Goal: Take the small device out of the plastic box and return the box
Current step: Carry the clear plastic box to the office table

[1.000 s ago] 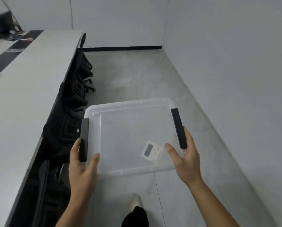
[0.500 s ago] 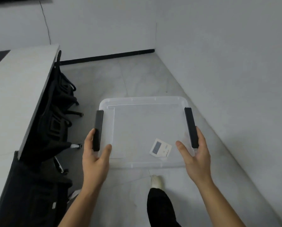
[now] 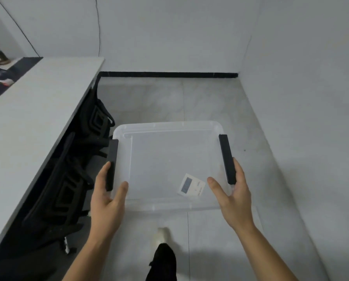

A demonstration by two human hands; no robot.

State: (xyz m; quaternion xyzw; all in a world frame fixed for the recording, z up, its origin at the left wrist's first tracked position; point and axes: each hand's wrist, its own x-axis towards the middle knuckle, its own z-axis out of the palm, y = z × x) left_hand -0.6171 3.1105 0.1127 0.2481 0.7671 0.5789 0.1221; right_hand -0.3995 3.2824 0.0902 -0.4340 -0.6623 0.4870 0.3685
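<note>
Two big surfaces first: grey floor (image 3: 200, 102), long white desk (image 3: 27, 122) at left. Clear plastic box (image 3: 169, 126) carried above floor, left hand (image 3: 106, 201) and right hand (image 3: 233, 196) clamped on black side handles. Small white device (image 3: 191, 184) inside, near right hand.

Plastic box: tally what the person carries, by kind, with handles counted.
Clear plastic box: 1
Black handles: 2, one at the left hand, one at the right hand
Small white device inside: 1
Total: 4
</note>
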